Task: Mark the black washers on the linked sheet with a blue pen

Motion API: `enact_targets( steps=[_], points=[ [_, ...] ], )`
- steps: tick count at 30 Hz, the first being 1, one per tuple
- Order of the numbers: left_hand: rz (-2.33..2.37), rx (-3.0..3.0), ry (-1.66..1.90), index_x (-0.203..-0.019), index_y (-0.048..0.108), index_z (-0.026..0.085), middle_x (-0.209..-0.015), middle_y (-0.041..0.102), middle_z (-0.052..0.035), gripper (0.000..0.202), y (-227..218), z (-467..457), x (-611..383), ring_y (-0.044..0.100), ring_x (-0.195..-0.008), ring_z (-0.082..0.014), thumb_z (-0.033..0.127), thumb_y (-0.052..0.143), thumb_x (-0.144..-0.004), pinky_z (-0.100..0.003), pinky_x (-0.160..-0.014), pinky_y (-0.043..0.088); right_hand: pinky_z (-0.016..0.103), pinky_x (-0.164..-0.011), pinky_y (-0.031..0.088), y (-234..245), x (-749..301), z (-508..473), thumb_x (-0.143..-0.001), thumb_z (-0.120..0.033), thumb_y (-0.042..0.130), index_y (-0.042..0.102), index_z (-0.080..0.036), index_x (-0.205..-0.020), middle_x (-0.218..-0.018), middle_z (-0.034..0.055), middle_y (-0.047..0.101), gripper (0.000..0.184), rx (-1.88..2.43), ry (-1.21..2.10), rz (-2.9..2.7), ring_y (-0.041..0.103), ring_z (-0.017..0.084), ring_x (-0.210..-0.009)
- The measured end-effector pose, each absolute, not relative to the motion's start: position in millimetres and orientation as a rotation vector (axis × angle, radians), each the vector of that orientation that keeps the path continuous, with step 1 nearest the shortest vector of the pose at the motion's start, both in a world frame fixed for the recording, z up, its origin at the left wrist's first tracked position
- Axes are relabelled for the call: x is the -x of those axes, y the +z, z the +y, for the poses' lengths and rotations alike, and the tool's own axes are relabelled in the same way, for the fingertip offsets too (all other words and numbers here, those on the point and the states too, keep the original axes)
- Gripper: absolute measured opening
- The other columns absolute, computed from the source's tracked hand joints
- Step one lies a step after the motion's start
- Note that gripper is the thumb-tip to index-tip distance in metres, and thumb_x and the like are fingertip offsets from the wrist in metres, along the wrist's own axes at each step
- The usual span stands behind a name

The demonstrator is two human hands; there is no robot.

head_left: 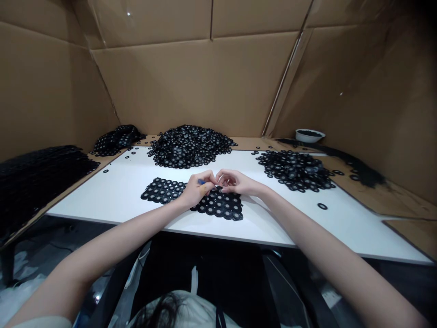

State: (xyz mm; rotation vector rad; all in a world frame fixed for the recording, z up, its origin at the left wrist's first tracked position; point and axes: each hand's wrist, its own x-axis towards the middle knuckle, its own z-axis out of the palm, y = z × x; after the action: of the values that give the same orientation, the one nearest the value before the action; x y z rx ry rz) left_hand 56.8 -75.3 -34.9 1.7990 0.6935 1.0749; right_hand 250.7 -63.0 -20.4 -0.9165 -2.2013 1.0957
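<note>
A flat sheet of joined black rings (221, 205) lies on the white board (112, 196) in front of me. My left hand (198, 187) rests on it with its fingers pinched round a small blue tool (201, 181). My right hand (234, 181) meets it fingertip to fingertip above the sheet's far edge, fingers curled in a pinch; what they grip is too small to make out.
A big heap of loose black rings (189, 146) sits at the back centre, a flatter pile (295, 169) at the right, another sheet (116, 139) back left. A white bowl (309, 135) stands far right. Stacked black sheets (37, 175) lie left. Cardboard walls surround.
</note>
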Motion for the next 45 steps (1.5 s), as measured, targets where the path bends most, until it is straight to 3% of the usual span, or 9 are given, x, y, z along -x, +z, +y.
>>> enact_targets(
  steps=[10, 18, 32, 45],
  points=[
    [0.7, -1.814, 1.067, -0.066, 0.056, 0.014, -0.058, 0.048, 0.0038, 0.007, -35.2, -75.6, -56.1, 0.043, -0.048, -0.007, 0.016, 0.05, -0.071, -0.02, -0.05, 0.032, 0.027, -0.067, 0.04, -16.1, -250.3, -64.8, -0.071, -0.029, 0.066, 0.052, -0.017, -0.086, -0.08, 0.0009, 0.052, 0.024, 0.914, 1.099, -2.253, 0.048, 0.014, -0.072],
    [0.675, -1.776, 1.029, -0.066, 0.056, 0.013, -0.055, 0.051, 0.0029, 0.007, -31.0, -79.6, -54.9, 0.042, -0.044, -0.0064, 0.019, 0.054, -0.07, -0.019, -0.045, 0.031, 0.025, -0.064, 0.037, -11.6, -249.7, -69.1, -0.064, -0.032, 0.074, 0.053, -0.018, -0.09, -0.079, -0.0016, 0.051, 0.036, 0.872, 1.138, -2.293, 0.046, 0.012, -0.07],
    [0.686, -1.82, 1.031, -0.066, 0.058, 0.012, -0.053, 0.049, 0.0035, 0.008, -30.6, -81.0, -54.1, 0.042, -0.045, -0.0063, 0.017, 0.053, -0.07, -0.019, -0.046, 0.031, 0.03, -0.081, 0.043, -16.5, -252.1, -66.9, -0.062, -0.032, 0.076, 0.054, -0.021, -0.101, -0.097, 0.0008, 0.058, 0.046, 0.785, 1.305, -2.189, 0.055, 0.017, -0.089],
    [0.686, -1.839, 1.044, -0.068, 0.058, 0.012, -0.054, 0.048, 0.0034, 0.009, -27.2, -83.8, -53.4, 0.043, -0.047, -0.0072, 0.018, 0.052, -0.07, -0.02, -0.048, 0.033, 0.03, -0.076, 0.045, -12.3, -253.8, -68.6, -0.058, -0.03, 0.078, 0.052, -0.02, -0.106, -0.089, 0.0014, 0.06, 0.055, 0.898, 1.335, -2.155, 0.058, 0.017, -0.082]
  ],
)
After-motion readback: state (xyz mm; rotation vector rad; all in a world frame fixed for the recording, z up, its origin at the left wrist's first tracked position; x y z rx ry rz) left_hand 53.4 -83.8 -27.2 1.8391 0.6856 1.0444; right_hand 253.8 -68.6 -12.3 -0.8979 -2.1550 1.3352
